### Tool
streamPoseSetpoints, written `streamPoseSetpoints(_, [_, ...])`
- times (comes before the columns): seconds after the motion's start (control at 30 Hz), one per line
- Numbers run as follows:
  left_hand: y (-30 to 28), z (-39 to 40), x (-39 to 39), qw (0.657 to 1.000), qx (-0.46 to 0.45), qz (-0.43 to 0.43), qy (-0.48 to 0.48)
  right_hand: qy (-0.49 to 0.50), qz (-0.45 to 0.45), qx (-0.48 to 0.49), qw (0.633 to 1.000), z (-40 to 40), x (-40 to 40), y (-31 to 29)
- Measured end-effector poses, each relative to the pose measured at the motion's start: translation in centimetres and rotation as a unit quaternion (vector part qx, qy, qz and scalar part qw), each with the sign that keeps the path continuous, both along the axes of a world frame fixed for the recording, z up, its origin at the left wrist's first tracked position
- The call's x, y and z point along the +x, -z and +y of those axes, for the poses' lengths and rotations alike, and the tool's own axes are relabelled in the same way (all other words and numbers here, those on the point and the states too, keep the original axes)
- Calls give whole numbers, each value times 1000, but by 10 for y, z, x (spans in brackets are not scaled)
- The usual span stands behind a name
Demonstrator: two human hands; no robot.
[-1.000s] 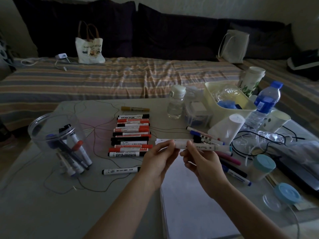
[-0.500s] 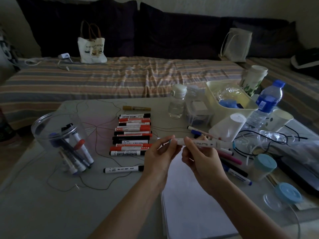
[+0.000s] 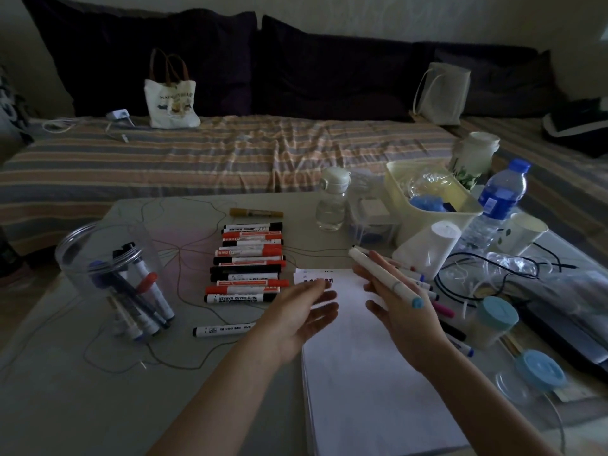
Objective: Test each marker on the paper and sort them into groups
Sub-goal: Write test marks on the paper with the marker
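Head view looked down on a grey table point(image 3: 65, 390) in front of a striped sofa, and most of the sorting appeared done, though not all of it. The white paper pad point(image 3: 368, 373) lay near the front edge, between the two forearms, with a few small dark test marks at its far end and the rest of the sheet bare.

To the left, a clear plastic jar point(image 3: 108, 258) held a loose bunch of markers standing at a slant; whether these were a finished group or the supply waiting to be tried could not be told. Just beside the pad's far left corner lay a tidy row of red and black whiteboard markers point(image 3: 248, 263), stacked side by side, which read as one sorted group. A single black-capped marker point(image 3: 223, 330) lay apart, nearer the person, and a yellow marker point(image 3: 255, 212) lay alone beyond the row. On the right of the pad a looser heap of thin coloured pens point(image 3: 427, 291) was partly hidden by the right hand, so its count was unclear.

The left hand point(image 3: 306, 311) hovered over the pad's left edge with fingers spread and relaxed, holding nothing. The right hand point(image 3: 398, 307) gripped a white marker with a blue end point(image 3: 383, 276) above the pad, its dark tip pointing away; judging by that, this one was in the middle of being tested or placed.
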State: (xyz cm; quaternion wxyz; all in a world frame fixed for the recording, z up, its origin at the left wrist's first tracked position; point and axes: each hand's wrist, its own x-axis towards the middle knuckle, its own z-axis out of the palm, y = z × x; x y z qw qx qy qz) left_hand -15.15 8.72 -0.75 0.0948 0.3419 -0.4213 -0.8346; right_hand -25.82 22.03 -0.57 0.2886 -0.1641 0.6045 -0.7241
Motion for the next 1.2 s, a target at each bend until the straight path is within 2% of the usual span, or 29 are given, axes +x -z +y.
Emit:
streamPoseSetpoints(0.07, [-2,4,0,998,-5,-8,57,8,49,40,998,-1,-1,3])
streamPoseSetpoints(0.2, [-3,10,-4,993,1,-14,118,62,23,40,997,-8,-3,5])
streamPoseSetpoints(0.37, [4,5,-5,1000,-22,-4,-14,59,-14,13,998,-8,-3,7])
streamPoseSetpoints(0.47, [6,1,-6,995,8,-6,-99,48,-24,9,999,-11,-2,6])
streamPoseSetpoints(0.6, [4,-7,-4,987,14,17,-161,-53,-62,19,996,-3,-7,6])
streamPoseSetpoints(0.67, [5,-9,-3,988,-44,7,-148,-107,20,122,987,0,-9,7])
streamPoseSetpoints(0.73, [8,-6,-3,984,-147,-16,-103,-144,167,259,940,-2,-8,10])
streamPoseSetpoints(0.77, [8,-3,-3,978,-190,-21,-77,-160,225,300,913,-4,-6,11])
streamPoseSetpoints(0.83, [8,3,-5,972,-229,-6,-42,-175,288,322,885,-11,0,12])
streamPoseSetpoints(0.93, [9,7,-9,979,-199,29,-45,-158,346,330,864,-20,8,18])
streamPoseSetpoints(1.07, [5,9,-11,990,-73,48,-113,-134,394,330,847,-26,15,21])
streamPoseSetpoints(1.2, [7,10,-16,982,-45,37,-179,-106,441,340,824,-33,16,20])
